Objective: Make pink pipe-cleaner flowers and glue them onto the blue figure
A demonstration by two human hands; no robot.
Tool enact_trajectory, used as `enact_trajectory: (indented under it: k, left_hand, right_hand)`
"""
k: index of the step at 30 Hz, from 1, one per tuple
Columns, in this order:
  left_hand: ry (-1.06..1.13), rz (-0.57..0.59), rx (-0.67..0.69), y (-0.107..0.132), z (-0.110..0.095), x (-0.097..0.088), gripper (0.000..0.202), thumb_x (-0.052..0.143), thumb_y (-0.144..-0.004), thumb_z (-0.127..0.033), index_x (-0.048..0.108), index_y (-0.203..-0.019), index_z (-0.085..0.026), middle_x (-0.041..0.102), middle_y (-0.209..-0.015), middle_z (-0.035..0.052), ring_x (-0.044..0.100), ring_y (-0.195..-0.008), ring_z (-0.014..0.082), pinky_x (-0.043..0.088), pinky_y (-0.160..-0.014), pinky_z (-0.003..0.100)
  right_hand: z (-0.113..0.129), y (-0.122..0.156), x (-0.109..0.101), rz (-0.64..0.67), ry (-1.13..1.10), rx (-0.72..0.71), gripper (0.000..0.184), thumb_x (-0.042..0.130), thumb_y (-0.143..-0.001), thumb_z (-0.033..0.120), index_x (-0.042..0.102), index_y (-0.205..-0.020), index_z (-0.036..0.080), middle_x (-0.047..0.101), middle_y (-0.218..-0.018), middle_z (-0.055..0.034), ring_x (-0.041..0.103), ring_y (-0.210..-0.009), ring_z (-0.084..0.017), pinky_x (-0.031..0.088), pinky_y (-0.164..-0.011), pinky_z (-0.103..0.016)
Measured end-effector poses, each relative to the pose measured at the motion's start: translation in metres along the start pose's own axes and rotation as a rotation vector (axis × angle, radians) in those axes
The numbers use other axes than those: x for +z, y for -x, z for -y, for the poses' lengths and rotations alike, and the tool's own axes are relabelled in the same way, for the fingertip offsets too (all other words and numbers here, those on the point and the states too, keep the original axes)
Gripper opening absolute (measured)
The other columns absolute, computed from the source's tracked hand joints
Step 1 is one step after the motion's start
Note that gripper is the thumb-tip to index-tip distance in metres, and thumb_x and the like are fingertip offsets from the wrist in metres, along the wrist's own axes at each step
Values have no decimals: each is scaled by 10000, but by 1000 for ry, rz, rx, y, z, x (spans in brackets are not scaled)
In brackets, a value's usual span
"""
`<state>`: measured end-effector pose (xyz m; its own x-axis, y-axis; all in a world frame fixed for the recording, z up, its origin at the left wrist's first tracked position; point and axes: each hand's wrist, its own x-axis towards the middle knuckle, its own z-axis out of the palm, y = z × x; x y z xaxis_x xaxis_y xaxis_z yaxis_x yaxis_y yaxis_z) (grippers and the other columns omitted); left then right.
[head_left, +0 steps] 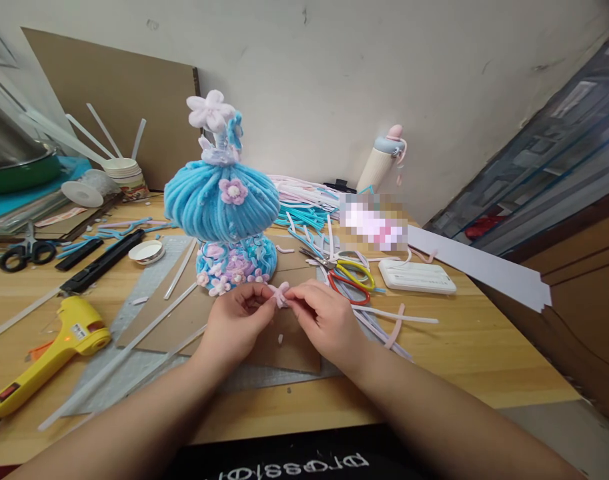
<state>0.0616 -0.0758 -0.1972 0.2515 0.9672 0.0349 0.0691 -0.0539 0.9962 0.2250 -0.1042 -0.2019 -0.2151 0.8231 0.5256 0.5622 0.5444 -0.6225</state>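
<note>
A small pink pipe-cleaner flower (280,293) is pinched between both hands over a brown cardboard sheet (289,350). My left hand (237,321) grips it from the left with curled fingers. My right hand (325,319) pinches it from the right. Just behind the hands stands a blue pipe-cleaner figure (223,200) shaped like a puffy dress, topped by a white flower and trimmed with pink and white blossoms along its base.
A yellow glue gun (49,350) lies at the left front, glue sticks (119,357) beside it. Scissors with yellow and red handles (347,275) and a white box (417,276) sit right of the figure. Loose pipe cleaners (304,207), black scissors (21,253), a black cutter (101,261), a lid (147,251).
</note>
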Motion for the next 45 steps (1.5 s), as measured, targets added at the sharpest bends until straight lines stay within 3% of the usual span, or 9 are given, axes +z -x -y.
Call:
enact_trajectory:
  k: [7,10,15,21,27,32,37,41,45]
  left_hand:
    - [-29,33,-40,1,1,0,103,662,-729,-256,635,-718,-157,656,-672,-4,580,-602,111,454,-568,202]
    - [-54,29,-4,3,1,2,109,652,-748,-265,631,-744,-157,659,-707,4,592,-641,117,466,-595,206]
    - [-185,-11,119,10,2,4,84,615,-790,-259,629,-818,-181,665,-756,2,615,-685,127,483,-633,213]
    - [-267,-58,195,12,3,5,77,623,-779,-235,669,-828,-198,700,-805,10,642,-726,147,504,-689,238]
    - [-121,-93,135,9,6,7,81,656,-741,-248,658,-713,-173,707,-747,24,651,-689,153,520,-641,239]
    - [-153,-58,135,10,9,6,69,648,-739,-233,649,-709,-171,700,-721,19,636,-644,140,510,-600,230]
    - [-260,5,189,5,3,-5,42,652,-720,-198,672,-695,-172,706,-720,30,642,-673,155,499,-621,241]
    - [-184,142,124,-4,-3,-14,72,672,-717,-213,648,-666,-168,672,-637,15,604,-591,127,456,-535,211]
    - [-1,191,26,-8,-3,-12,140,690,-724,-283,629,-742,-159,663,-672,14,601,-583,118,480,-559,223]
  right_hand:
    - [1,-1,-1,14,113,-3,113,479,-886,194,588,-914,181,631,-820,-53,572,-752,-160,436,-677,-279]
    - [2,1,1,28,131,-9,134,447,-899,189,581,-904,181,634,-810,-55,575,-747,-161,431,-686,-277]
    - [4,4,5,-77,66,27,131,464,-876,166,587,-837,190,646,-776,-46,596,-719,-155,453,-670,-265]
    - [4,5,9,-101,39,47,104,500,-856,165,587,-811,200,642,-743,-29,589,-670,-145,450,-637,-257]
    - [9,3,6,5,132,47,123,432,-889,176,552,-858,179,598,-776,-51,553,-709,-160,420,-652,-270]
    - [7,2,3,106,213,-14,193,402,-901,180,531,-757,176,537,-712,-32,490,-664,-146,366,-632,-265]
    - [4,-4,-1,126,-22,119,209,444,-854,160,515,-659,185,491,-622,15,456,-605,-117,337,-585,-239]
    - [0,-10,-5,218,-354,265,199,449,-848,199,539,-671,182,496,-604,29,450,-567,-100,348,-543,-211]
    - [-4,-8,-2,164,-324,275,191,466,-850,237,547,-686,183,471,-590,37,396,-514,-86,302,-488,-206]
